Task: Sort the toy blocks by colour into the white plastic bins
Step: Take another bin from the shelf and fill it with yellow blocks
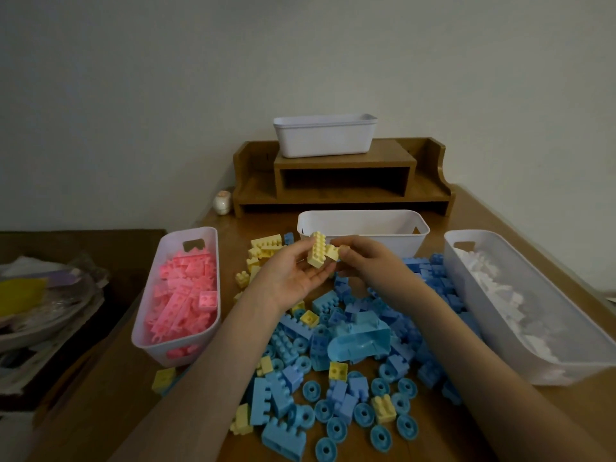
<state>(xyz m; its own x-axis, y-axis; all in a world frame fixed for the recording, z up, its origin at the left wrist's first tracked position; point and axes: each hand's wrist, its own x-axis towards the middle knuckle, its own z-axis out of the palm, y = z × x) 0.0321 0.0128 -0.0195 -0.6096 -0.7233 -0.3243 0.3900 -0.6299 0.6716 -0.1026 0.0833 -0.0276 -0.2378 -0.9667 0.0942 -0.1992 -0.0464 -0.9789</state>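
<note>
Both my hands meet above the table, in front of the middle white bin (363, 225). My left hand (293, 278) grips a yellow block (317, 250) with its studs facing me. My right hand (370, 265) pinches a second yellow block (333, 252) that is stuck to the first. A left bin (206, 321) holds pink blocks and a right bin (533, 335) holds white ones. Blue blocks and wheels (353, 361) cover the table below my arms, with loose yellow blocks (263, 248) scattered among them and behind my left hand.
A fourth white bin (325, 136) stands on a wooden desk shelf (343, 181) at the back. A small figurine (222, 202) sits left of the shelf. Plates and papers (40, 305) are piled on a lower surface to the left. A large blue curved piece (361, 341) lies mid-pile.
</note>
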